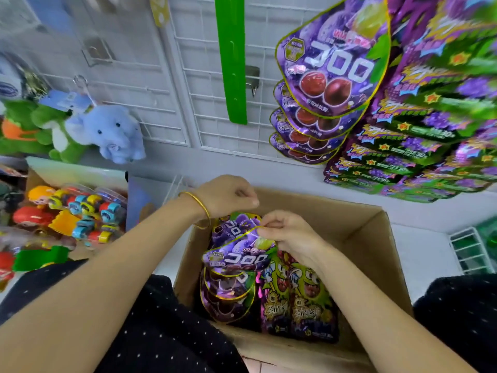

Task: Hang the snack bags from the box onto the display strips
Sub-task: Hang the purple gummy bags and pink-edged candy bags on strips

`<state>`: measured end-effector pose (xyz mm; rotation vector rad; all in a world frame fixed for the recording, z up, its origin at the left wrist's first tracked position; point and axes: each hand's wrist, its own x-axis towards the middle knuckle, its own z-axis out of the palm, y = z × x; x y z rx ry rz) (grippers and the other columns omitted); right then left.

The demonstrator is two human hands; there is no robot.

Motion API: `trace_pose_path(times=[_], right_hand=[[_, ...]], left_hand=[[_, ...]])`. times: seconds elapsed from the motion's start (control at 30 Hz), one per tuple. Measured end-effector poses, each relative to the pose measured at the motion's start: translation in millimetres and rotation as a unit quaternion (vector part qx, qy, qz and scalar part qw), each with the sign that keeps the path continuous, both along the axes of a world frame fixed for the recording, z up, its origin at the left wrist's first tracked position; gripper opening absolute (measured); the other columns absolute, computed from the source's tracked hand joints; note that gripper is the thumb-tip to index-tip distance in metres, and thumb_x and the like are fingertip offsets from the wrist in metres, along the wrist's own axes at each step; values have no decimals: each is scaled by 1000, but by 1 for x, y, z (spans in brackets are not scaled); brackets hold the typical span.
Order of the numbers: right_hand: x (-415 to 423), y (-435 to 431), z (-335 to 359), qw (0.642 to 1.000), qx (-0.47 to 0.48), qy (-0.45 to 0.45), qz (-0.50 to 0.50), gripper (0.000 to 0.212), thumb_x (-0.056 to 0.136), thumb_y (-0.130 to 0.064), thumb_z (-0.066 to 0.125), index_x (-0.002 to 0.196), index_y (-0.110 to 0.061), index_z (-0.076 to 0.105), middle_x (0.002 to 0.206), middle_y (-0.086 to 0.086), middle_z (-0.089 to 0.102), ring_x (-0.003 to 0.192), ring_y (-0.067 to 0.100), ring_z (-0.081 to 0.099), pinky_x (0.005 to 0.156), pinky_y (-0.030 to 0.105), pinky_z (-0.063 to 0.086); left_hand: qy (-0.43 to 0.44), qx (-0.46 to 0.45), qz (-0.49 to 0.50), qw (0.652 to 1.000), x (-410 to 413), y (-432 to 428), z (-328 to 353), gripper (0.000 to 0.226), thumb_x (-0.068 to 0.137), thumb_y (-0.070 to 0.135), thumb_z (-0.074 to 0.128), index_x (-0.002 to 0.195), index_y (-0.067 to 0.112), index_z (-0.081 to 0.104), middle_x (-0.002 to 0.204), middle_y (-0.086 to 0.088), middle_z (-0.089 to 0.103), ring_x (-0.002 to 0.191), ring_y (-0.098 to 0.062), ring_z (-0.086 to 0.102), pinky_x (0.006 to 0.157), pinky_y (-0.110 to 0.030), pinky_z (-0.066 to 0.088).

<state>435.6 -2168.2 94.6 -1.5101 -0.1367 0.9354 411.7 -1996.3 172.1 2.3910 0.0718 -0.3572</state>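
Note:
An open cardboard box (357, 227) sits in front of me with purple grape snack bags (228, 294) stacked on its left side and green-and-purple bags (298, 300) on its right. My right hand (290, 235) pinches the top edge of one purple bag (236, 254), lifted slightly above the stack. My left hand (228, 195) hovers just above the box's back left corner, fingers curled, holding nothing visible. A bare green display strip (232, 57) hangs on the white wire grid. To its right hang purple bags (330, 68) in a column.
Green-and-purple bags (435, 109) fill the strips at the far right. Plush toys (110, 130) hang at the left above a box of colourful plastic toys (78, 214). A metal hook (252, 79) sticks out beside the green strip. A white wire rack (468, 251) stands right of the box.

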Motion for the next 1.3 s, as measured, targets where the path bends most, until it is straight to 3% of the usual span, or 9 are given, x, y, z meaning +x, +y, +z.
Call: trace_pose_path(times=[0.2, 0.33, 0.47, 0.57, 0.7, 0.8, 0.83, 1.03, 1.3], right_hand=[[27, -29, 72, 992, 59, -53, -99, 18, 79, 0, 66, 79, -15, 56, 69, -1, 63, 54, 8, 59, 55, 21, 43], [34, -51, 119, 973, -1, -214, -87, 4, 83, -17, 67, 82, -15, 64, 78, -1, 65, 66, -1, 59, 61, 9, 43], [47, -62, 173, 920, 30, -361, -148, 11, 87, -9, 61, 78, -3, 61, 69, 2, 62, 59, -4, 53, 58, 5, 39], [64, -63, 211, 868, 14, -461, -186, 15, 90, -11, 58, 84, 3, 61, 81, 18, 65, 69, 5, 54, 63, 10, 39], [89, -54, 248, 790, -37, -563, -240, 13, 91, -22, 57, 84, -11, 60, 82, 4, 64, 81, 17, 58, 77, 32, 43], [103, -43, 268, 748, -60, -594, -290, 16, 89, -24, 59, 91, -8, 63, 88, 8, 66, 87, 24, 59, 79, 36, 42], [107, -40, 273, 740, -63, -598, -302, 15, 89, -25, 59, 89, -10, 63, 84, 6, 65, 86, 24, 58, 77, 36, 42], [123, -23, 290, 748, -86, -575, -321, 23, 90, -33, 57, 77, -14, 61, 84, 5, 64, 85, 25, 57, 70, 34, 38], [131, -16, 294, 755, -99, -573, -303, 52, 89, -28, 58, 45, -16, 33, 47, 2, 33, 50, 21, 33, 56, 33, 30]], left_hand=[[-68, -30, -35, 997, 2, -30, 4, 25, 84, 24, 64, 77, 1, 62, 63, 3, 44, 59, 2, 43, 57, -18, 30], [-156, -88, 15, 984, 20, -47, 35, 35, 83, 19, 65, 56, 14, 43, 52, 7, 29, 48, 0, 34, 51, -18, 25], [-234, -116, 35, 965, 46, -63, 104, 23, 86, 19, 62, 64, 15, 54, 57, 7, 42, 49, 3, 41, 54, -13, 33], [-349, -187, 122, 910, 78, -71, 167, 5, 89, 12, 56, 90, 11, 61, 70, 6, 55, 54, 7, 49, 60, -11, 42], [-398, -239, 194, 864, 124, -78, 227, 32, 87, 15, 59, 114, -2, 53, 91, -5, 54, 77, -11, 52, 68, -26, 45], [-385, -236, 196, 870, 144, -81, 246, 11, 87, 21, 60, 84, 11, 59, 87, -11, 54, 82, -17, 51, 73, -32, 44], [-383, -236, 195, 872, 146, -81, 249, 20, 87, 22, 60, 70, 16, 53, 80, -12, 52, 77, -17, 48, 69, -31, 41], [-357, -212, 173, 893, 148, -79, 254, 36, 90, 25, 56, 59, 19, 38, 58, -4, 32, 46, -11, 34, 50, -26, 31], [-349, -184, 155, 906, 147, -75, 253, 25, 90, 34, 54, 77, 14, 50, 67, -10, 35, 71, -19, 36, 66, -29, 33]])
